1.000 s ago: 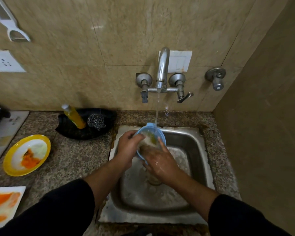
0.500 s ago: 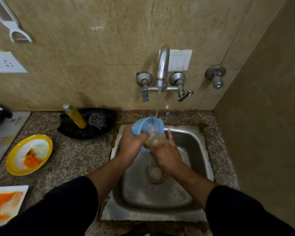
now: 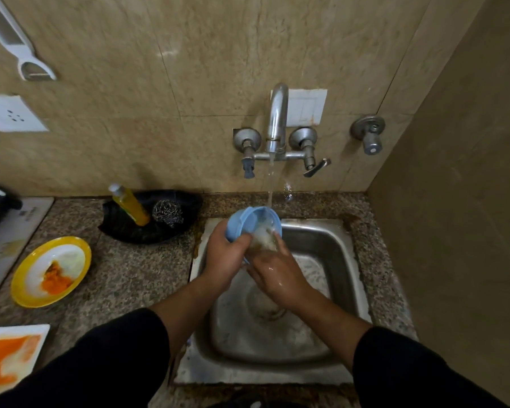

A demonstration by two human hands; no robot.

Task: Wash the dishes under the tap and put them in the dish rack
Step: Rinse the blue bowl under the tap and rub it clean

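A light blue bowl is tilted over the steel sink, right under the water running from the wall tap. My left hand grips the bowl by its left rim and outer wall. My right hand is wet, and its fingers reach into the bowl and press against the foamy inside. The fingertips are hidden by water and froth. No dish rack is in view.
On the granite counter to the left lie a yellow-rimmed plate with orange residue and a white square plate smeared orange. A black dish holds a yellow soap bottle and a steel scrubber. A wall stands close on the right.
The bowl has risen and turned to show its outer side on the left, closer under the stream. My right hand has moved along the inside of the bowl.
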